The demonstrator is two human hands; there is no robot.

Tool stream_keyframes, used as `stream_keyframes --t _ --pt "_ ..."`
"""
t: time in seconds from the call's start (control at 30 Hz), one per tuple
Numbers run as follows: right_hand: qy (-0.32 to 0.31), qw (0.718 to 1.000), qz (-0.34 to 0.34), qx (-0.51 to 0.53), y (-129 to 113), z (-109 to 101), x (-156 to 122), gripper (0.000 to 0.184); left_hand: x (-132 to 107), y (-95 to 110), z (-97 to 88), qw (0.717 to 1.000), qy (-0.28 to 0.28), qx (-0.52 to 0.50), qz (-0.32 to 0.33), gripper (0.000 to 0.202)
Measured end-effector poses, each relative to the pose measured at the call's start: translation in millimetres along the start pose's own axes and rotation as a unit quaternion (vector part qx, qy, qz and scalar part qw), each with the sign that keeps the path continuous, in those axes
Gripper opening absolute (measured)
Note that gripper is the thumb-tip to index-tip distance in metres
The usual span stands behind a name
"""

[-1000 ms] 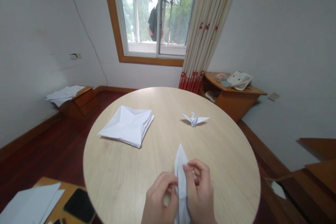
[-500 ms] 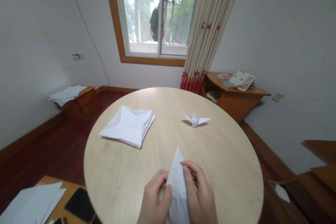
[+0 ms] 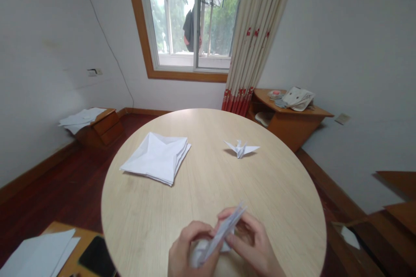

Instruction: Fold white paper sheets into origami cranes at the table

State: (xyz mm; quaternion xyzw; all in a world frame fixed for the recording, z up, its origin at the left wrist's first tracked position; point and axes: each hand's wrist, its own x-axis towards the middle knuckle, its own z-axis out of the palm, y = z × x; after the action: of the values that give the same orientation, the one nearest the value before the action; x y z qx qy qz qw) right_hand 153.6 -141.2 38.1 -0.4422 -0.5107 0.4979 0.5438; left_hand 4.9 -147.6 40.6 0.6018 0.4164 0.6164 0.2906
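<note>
Near the front edge of the round table (image 3: 143, 220), a folded sheet of white paper (image 3: 224, 231) is held between my two hands, tilted up and seen nearly edge-on. My left hand (image 3: 190, 249) is closed on its lower left part. My right hand (image 3: 251, 240) pinches its upper part between thumb and fingers. The paper is somewhat blurred, so its exact folds cannot be made out. Beyond my hands, a white paper crane (image 3: 241, 150) stands on the table with wings spread. Stacked white paper squares (image 3: 156, 158) with creases lie to the left.
At lower left, a low wooden surface bears white sheets (image 3: 42, 253) and a black phone (image 3: 98, 256). A small cabinet (image 3: 107, 125) with papers stands left. A corner desk (image 3: 292, 121) holds a cloth bag (image 3: 297, 98) beside the curtain (image 3: 256, 30).
The folded paper was lying lengthwise, pointing away from me; now it is turned up and tilted right. My right hand has shifted its hold. The crane and the stack stay put.
</note>
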Motion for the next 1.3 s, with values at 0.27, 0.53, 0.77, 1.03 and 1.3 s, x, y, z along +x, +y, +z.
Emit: stream_keyframes --t 0.27,0.53,0.77,1.03,1.3 --pt "-0.065 0.997 0.017 -0.03 -5 -7 -3 0.026 13 -14 -11.0 0.925 -0.211 -0.244 -0.203 0.036" --pt "-0.02 0.998 -0.005 -0.058 -2 -8 -3 0.039 23 -5 -11.7 0.924 -0.224 -0.221 -0.216 0.045" --pt "-0.098 0.994 0.033 -0.026 -19 -6 4 0.034 33 1 -14.3 0.969 -0.138 -0.135 -0.157 0.034" --pt "-0.118 0.991 0.062 0.017 -20 -5 -1 0.038 31 -4 -17.2 0.999 -0.019 -0.027 -0.018 0.006" --pt "0.045 0.996 -0.018 -0.077 -8 -5 -3 0.042 29 -7 -20.6 0.998 -0.015 -0.06 -0.007 0.023"
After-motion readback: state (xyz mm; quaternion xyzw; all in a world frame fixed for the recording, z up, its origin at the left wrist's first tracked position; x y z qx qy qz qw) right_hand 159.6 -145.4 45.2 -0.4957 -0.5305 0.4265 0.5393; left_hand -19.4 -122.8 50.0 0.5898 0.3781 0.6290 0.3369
